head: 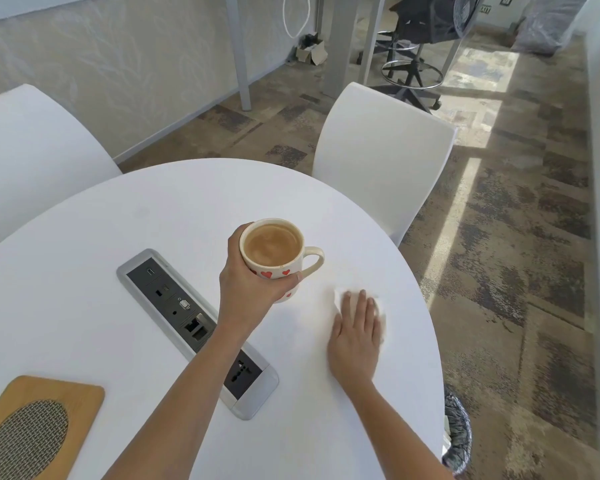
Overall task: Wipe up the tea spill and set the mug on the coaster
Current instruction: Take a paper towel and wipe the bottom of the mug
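My left hand (246, 289) grips a cream mug (278, 252) with red hearts, full of milky tea, held just above the round white table (153, 209); the handle points right. My right hand (355, 327) lies flat, fingers together, pressing a white tissue (381, 311) onto the table to the right of the mug. The tissue is mostly hidden under the palm. No spill is visible around it. A wooden coaster (45, 420) with an oval woven mesh inset lies at the table's near left edge, well away from the mug.
A grey socket and port panel (174, 303) runs diagonally across the table beneath my left forearm. White chairs stand at the far right (381, 157) and far left (32, 147). A mesh waste bin (459, 431) sits on the floor by the table's right edge.
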